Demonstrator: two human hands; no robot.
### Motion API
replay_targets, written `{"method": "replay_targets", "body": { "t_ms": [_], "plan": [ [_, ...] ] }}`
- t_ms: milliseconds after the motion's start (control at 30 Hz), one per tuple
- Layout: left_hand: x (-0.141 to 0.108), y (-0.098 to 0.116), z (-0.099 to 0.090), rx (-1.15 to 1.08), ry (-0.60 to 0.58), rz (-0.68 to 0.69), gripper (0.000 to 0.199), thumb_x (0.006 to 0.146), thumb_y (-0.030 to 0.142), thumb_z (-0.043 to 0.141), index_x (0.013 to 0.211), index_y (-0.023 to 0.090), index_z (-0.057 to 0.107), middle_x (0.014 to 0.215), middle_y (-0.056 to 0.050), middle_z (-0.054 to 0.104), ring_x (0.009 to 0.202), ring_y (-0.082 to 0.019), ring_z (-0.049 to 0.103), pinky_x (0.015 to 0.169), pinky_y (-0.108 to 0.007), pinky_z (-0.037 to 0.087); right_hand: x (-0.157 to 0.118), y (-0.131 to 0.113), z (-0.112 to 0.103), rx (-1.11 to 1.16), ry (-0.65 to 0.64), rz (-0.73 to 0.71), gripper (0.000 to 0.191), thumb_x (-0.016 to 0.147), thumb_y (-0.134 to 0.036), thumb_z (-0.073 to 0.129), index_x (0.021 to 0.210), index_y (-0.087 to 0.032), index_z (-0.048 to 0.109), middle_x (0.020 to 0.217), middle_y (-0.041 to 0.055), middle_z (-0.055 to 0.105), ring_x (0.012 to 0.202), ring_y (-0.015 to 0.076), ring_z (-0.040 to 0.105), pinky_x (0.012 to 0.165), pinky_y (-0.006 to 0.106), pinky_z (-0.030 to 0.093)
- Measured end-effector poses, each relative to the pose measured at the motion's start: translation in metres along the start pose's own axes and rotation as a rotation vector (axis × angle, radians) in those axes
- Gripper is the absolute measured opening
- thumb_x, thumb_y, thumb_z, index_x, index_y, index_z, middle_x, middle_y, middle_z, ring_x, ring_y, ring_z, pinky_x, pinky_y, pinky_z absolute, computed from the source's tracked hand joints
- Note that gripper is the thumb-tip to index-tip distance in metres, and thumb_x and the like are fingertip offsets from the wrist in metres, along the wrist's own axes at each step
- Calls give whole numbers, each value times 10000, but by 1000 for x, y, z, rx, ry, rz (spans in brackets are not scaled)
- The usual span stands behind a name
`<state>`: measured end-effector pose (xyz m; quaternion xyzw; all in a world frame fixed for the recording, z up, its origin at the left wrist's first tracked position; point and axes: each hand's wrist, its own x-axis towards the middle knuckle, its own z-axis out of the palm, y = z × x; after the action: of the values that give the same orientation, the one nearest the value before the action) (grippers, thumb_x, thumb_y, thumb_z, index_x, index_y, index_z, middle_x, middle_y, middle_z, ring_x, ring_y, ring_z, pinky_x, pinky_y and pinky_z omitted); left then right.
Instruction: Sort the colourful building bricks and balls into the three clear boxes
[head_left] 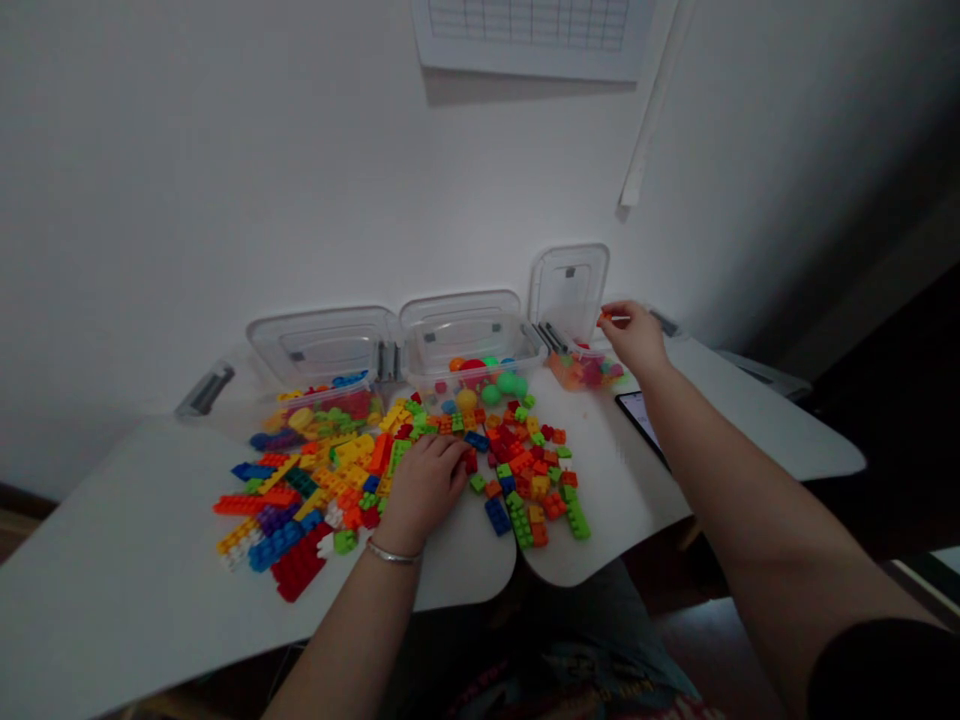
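Note:
My right hand [636, 338] is raised at the right, pinching a small orange toy brick [604, 318] above a clear plastic box [577, 372] of colourful pieces. My left hand [429, 484], with a bracelet at the wrist, rests low between two spreads of toy bricks. Its thumb and fingertips close around a small red toy brick [471, 461]. Left of it lie larger mixed bricks, among them a long dark red brick [298, 565]. On its right is a looser group of smaller bricks, including a green brick [577, 516] and a blue brick [496, 517].
Against the wall stand a left clear box [259, 415] with mixed bricks and a middle clear box [420, 375] with coloured balls, lids up. A phone [642, 420] lies under my right forearm. Two white tabletops [480, 585] meet at a gap near my lap.

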<state>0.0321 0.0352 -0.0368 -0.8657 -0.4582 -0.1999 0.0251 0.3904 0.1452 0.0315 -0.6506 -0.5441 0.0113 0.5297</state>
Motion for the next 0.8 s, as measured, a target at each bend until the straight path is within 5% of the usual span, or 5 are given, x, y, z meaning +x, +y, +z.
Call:
{"method": "replay_targets", "body": {
  "t_ms": [300,433,533,700,800],
  "plan": [
    [0,0,-1,-5,7,1,268,874,191,526,1092,191,683,1096,-77,693,1025,-251,590,927,-425,505,-11,10,10,-72,-96,-41,244,743,-279,610,954,-176,679,905,79,737,818,214,683,837,399,528],
    [0,1,-2,-8,-1,-6,270,870,187,527,1090,191,683,1100,-78,694,1026,-254,590,925,-432,506,-17,6,5,57,81,-132,221,781,-283,561,947,-184,667,953,74,733,921,209,670,911,404,503],
    [0,1,-2,-12,2,-5,267,872,189,526,1089,194,681,1095,-78,695,1020,-256,592,917,-436,508,-35,2,-1,89,143,-133,204,788,-313,564,917,-198,675,880,51,726,823,196,653,846,396,517],
    [0,2,-2,-12,3,1,261,873,186,524,1082,210,679,1097,-73,694,1018,-252,592,913,-430,504,-90,-2,-8,235,-290,-104,244,799,-401,587,901,-208,696,854,47,720,694,174,632,682,341,537],
    [0,2,-3,-2,-10,-4,256,878,187,521,1081,208,675,1100,-68,691,1019,-251,590,916,-421,501,-130,-3,-10,177,-546,-160,248,811,-398,608,954,-223,709,980,66,725,859,209,664,796,380,546]
  ]
}}
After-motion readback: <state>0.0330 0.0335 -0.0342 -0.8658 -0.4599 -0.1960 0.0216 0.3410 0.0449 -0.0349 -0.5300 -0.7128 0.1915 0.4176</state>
